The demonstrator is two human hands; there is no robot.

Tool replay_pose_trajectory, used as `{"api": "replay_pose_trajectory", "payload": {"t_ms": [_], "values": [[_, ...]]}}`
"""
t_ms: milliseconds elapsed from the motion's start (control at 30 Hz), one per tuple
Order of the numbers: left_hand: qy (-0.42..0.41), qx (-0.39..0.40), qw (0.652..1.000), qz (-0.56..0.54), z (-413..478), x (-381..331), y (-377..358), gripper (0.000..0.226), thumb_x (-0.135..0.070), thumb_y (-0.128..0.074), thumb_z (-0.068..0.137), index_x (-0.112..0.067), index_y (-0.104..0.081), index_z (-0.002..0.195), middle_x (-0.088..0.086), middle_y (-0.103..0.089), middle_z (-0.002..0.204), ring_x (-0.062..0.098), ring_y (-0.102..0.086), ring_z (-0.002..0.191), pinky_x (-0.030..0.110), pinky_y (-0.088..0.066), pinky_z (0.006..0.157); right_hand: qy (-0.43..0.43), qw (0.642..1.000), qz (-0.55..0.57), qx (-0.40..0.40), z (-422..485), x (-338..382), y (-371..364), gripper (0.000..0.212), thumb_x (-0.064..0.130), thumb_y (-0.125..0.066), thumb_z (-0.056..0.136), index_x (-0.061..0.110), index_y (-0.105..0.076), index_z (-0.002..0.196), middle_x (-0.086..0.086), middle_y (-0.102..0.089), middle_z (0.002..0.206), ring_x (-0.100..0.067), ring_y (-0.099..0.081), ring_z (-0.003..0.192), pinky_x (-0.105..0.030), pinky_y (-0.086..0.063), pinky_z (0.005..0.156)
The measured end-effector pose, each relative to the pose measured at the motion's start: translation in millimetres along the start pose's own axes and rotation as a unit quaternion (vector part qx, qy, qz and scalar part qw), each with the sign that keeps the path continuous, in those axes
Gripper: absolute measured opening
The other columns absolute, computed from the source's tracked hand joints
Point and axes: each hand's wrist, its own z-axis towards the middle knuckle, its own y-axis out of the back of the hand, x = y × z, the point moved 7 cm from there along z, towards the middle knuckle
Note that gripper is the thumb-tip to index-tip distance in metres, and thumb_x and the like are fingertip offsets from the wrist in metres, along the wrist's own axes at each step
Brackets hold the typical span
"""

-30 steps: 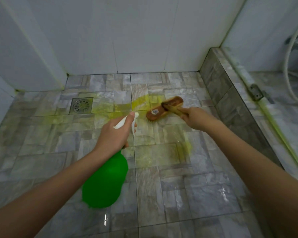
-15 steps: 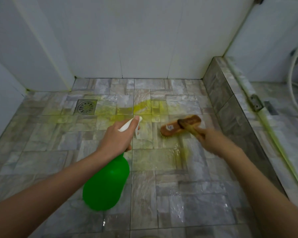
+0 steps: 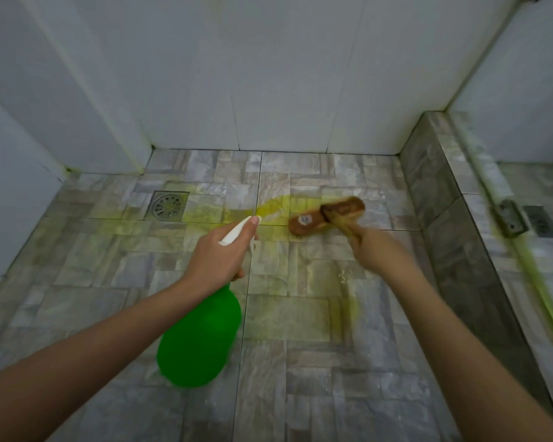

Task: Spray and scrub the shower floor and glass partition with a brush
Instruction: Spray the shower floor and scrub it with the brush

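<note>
You are kneeling or bending over a shower floor (image 3: 300, 378) of grey, stone-patterned tile, wet and glossy, with thin dark grout lines.

Nearest you, your left hand (image 3: 217, 256) is wrapped round the neck of a bulbous, translucent green plastic spray bottle (image 3: 198, 339). Its white plastic nozzle (image 3: 240, 231) points away from you, with one fingertip lying along its top. The bottle hangs above the floor, not touching it.

Further out and to the right, your right hand (image 3: 377, 250) is clenched on the handle of an oblong brown wooden scrub brush (image 3: 326, 215). The brush is bristles down on the tile and blurred. It sits at the right edge of a smeared yellow-green patch of cleaner (image 3: 275, 208), just beyond the nozzle tip.

This looks like the floor-scrubbing step: liquid is down and the brush is working it. The next move probably calls for firm strokes across the stained tiles towards the drain, with fresh spray where the floor is bare. The wet tile will likely be slippery.

Left of the patch lies a round slotted metal drain in a square frame (image 3: 169, 205). On the right rises a raised kerb of the same grey tile (image 3: 444, 218), carrying the clear glass partition (image 3: 524, 122) with a small metal hinge (image 3: 508, 218) and a yellow-green streak along its foot. The glass appears not yet scrubbed. Farthest off stand smooth white wall tiles (image 3: 268, 74).
</note>
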Motion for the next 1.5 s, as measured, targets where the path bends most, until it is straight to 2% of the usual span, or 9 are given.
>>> {"api": "replay_pose_trajectory", "payload": {"t_ms": [100, 300, 467, 667, 900, 1000, 1133, 1333, 1500], "values": [[0.000, 0.016, 1.000, 0.012, 2, 0, 0, 0.046, -0.056, -0.045, 0.099, -0.021, -0.074, 0.103, 0.002, -0.054, 0.051, 0.004, -0.053, 0.034, 0.012, -0.038, 0.038, 0.039, 0.998, -0.030, 0.029, 51, 20, 27, 0.046, 0.049, -0.025, 0.100, 0.037, -0.038, 0.142, -0.015, -0.061, 0.117, -0.027, -0.056, 0.081, -0.031, -0.041, 0.067], [0.006, 0.010, 1.000, 0.001, 10, 2, 36, 0.049, -0.059, -0.045, 0.098, -0.019, -0.074, 0.102, 0.012, -0.065, 0.062, 0.008, -0.056, 0.037, 0.019, -0.042, 0.041, 0.000, 0.986, -0.050, 0.158, -19, 7, 44, 0.040, 0.048, -0.034, 0.097, 0.044, -0.041, 0.137, 0.001, -0.050, 0.074, -0.016, -0.050, 0.059, -0.026, -0.038, 0.052], [-0.003, 0.015, 1.000, 0.018, 21, 9, 46, 0.048, -0.061, -0.042, 0.098, -0.024, -0.073, 0.104, 0.017, -0.074, 0.095, 0.007, -0.059, 0.039, 0.016, -0.043, 0.041, 0.105, 0.988, -0.072, 0.090, 44, 73, 20, 0.044, 0.035, -0.038, 0.100, 0.040, -0.035, 0.144, -0.005, -0.058, 0.101, -0.016, -0.052, 0.067, -0.028, -0.040, 0.059], [-0.005, -0.014, 1.000, -0.010, 28, 21, 67, 0.048, -0.060, -0.046, 0.098, -0.021, -0.074, 0.093, 0.016, -0.073, 0.086, 0.009, -0.058, 0.040, 0.019, -0.045, 0.042, 0.006, 0.974, -0.138, 0.177, 7, 47, 49, 0.038, 0.045, -0.042, 0.096, 0.029, -0.055, 0.129, -0.003, -0.054, 0.068, -0.015, -0.047, 0.050, -0.024, -0.037, 0.046], [0.026, -0.024, 0.999, -0.037, 29, 41, 70, 0.043, -0.060, -0.048, 0.096, -0.027, -0.075, 0.094, 0.004, -0.074, 0.094, 0.009, -0.065, 0.049, 0.020, -0.048, 0.046, 0.121, 0.983, -0.103, 0.093, 59, 103, 23, 0.041, 0.036, -0.040, 0.100, 0.038, -0.042, 0.140, -0.007, -0.063, 0.111, -0.021, -0.056, 0.085, -0.031, -0.043, 0.077], [0.054, -0.033, 0.997, -0.044, 23, 54, 73, 0.043, -0.061, -0.051, 0.094, -0.025, -0.075, 0.088, 0.004, -0.075, 0.090, 0.017, -0.072, 0.069, 0.031, -0.055, 0.055, 0.079, 0.971, -0.133, 0.181, 40, 73, 46, 0.039, 0.040, -0.044, 0.098, 0.043, -0.045, 0.137, 0.000, -0.060, 0.076, -0.015, -0.051, 0.056, -0.025, -0.041, 0.057], [0.085, -0.033, 0.995, -0.046, 27, 68, 81, 0.041, -0.062, -0.051, 0.093, -0.029, -0.075, 0.096, 0.000, -0.074, 0.099, 0.015, -0.070, 0.087, 0.036, -0.062, 0.060, 0.126, 0.977, -0.120, 0.122, 57, 115, 23, 0.043, 0.038, -0.043, 0.098, 0.040, -0.040, 0.141, -0.003, -0.064, 0.101, -0.013, -0.056, 0.069, -0.024, -0.041, 0.063], [0.091, -0.065, 0.989, -0.099, 27, 78, 94, 0.030, -0.054, -0.052, 0.096, -0.034, -0.072, 0.084, -0.004, -0.074, 0.094, 0.014, -0.070, 0.090, 0.028, -0.055, 0.051, 0.101, 0.976, -0.065, 0.181, 71, 118, 23, 0.039, 0.040, -0.044, 0.098, 0.053, -0.040, 0.134, -0.006, -0.050, 0.068, -0.014, -0.039, 0.045, -0.023, -0.034, 0.040], [0.091, -0.087, 0.984, -0.127, 31, 83, 101, 0.026, -0.052, -0.051, 0.099, -0.038, -0.072, 0.093, -0.014, -0.074, 0.091, 0.004, -0.071, 0.085, 0.028, -0.055, 0.053, 0.158, 0.972, -0.083, 0.150, 75, 160, -2, 0.042, 0.039, -0.043, 0.098, 0.050, -0.037, 0.138, -0.005, -0.062, 0.081, -0.015, -0.049, 0.050, -0.025, -0.041, 0.050]]}}
